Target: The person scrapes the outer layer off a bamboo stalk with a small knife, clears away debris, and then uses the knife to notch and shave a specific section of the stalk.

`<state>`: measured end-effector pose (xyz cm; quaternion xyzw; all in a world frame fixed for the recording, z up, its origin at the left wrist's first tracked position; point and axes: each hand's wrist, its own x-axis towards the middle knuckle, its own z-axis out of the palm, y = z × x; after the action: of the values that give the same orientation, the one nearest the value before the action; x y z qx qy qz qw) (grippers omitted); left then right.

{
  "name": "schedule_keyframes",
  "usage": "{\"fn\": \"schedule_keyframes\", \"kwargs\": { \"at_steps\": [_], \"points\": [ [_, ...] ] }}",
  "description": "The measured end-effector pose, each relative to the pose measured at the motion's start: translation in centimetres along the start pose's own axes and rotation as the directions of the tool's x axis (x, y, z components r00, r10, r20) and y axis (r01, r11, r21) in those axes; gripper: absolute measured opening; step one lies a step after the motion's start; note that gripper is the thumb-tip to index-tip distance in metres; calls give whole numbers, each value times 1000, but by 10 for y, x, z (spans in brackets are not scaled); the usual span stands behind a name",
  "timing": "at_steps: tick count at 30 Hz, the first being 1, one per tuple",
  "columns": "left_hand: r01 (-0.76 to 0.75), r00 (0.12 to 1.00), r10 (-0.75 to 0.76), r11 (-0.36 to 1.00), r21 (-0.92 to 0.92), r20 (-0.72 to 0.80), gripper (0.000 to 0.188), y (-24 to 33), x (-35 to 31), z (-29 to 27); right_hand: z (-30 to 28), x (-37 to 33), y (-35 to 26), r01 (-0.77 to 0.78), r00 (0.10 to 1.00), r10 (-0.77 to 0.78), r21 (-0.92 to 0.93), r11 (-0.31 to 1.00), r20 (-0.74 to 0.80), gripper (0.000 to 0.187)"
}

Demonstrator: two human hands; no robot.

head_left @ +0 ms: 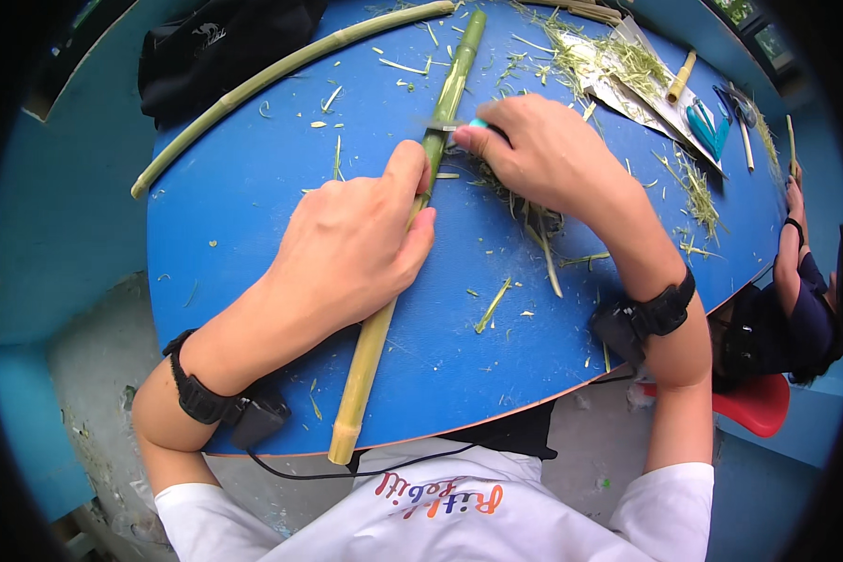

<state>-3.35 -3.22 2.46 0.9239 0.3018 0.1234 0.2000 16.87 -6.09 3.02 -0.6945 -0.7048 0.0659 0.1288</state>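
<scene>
A long bamboo stick [362, 384] slants across the blue table [244, 225]. Its upper part is green with pale scraped patches, while the lower end is yellowish and reaches the near table edge. My left hand [351, 229] is wrapped round the stick near its middle. Just above that grip, my right hand [553, 150] is closed on a small knife [442, 125] with a teal handle. The metal blade lies crosswise against the green part of the bamboo and is slightly blurred. Most of the handle is hidden inside my fingers.
Another bamboo stick [281, 70] curves along the far left, next to a black bag [215, 56]. Green shavings [618, 61] pile on paper at far right, near teal-handled scissors [709, 131]. On the right, another person's hand [794, 197] holds a thin stick.
</scene>
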Motion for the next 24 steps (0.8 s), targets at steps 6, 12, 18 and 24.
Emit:
{"fn": "schedule_keyframes", "kwargs": {
  "at_steps": [6,12,18,24],
  "points": [
    [-45,998,45,999,-11,-39,18,-3,4,2,5,26,21,-80,987,62,-117,990,-147,49],
    [-44,997,43,999,-26,-64,14,-8,4,1,-3,28,36,-134,983,124,-64,989,-139,49],
    [-59,993,52,996,-71,-102,15,-12,3,5,-2,5,20,122,992,-122,102,987,-9,48],
    [-43,997,38,996,-73,-68,19,-12,2,3,-3,6,2,4,1000,-6,55,998,22,47]
  ]
}}
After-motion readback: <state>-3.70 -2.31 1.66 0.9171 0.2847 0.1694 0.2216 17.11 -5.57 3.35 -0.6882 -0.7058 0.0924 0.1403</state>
